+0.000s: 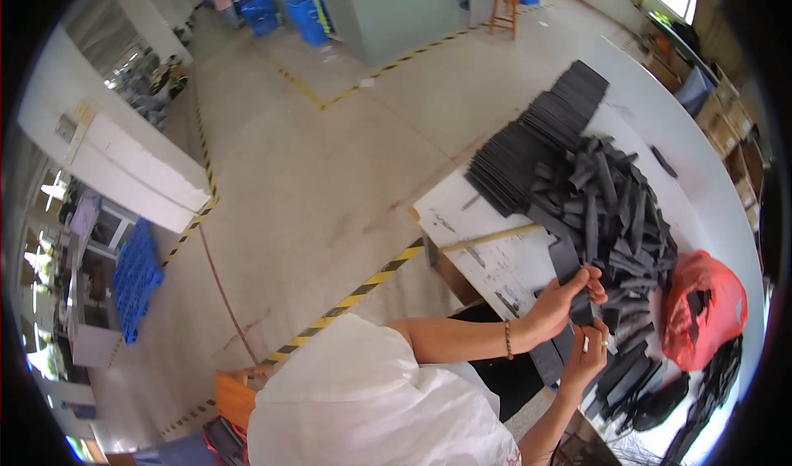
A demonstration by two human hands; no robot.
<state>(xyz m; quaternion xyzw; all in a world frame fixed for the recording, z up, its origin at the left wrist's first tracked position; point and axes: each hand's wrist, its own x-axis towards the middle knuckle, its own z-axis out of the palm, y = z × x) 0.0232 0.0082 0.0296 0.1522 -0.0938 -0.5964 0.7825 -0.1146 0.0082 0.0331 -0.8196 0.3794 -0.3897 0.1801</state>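
My left hand (559,307), with a beaded bracelet at its wrist, is closed on a dark flat strip (582,309) at the near edge of the white table (507,261). Just below it, my right hand (584,352), wearing a ring, pinches the strip's lower end. The material, fabric or foam, I cannot tell. Beyond my fingers lies a loose heap of folded dark strips (623,206). Farther back, flat dark pieces (528,144) stand in long, tightly overlapped rows. More dark strips (631,375) lie beside my right hand.
A red plastic bag (701,309) sits right of the heap, with black bundles (664,404) near it. A wooden strip (493,237) lies on the table. Yellow-and-black tape (355,294) marks the floor. A wooden stool (505,12) stands at the back; a white pillar (124,160) is left.
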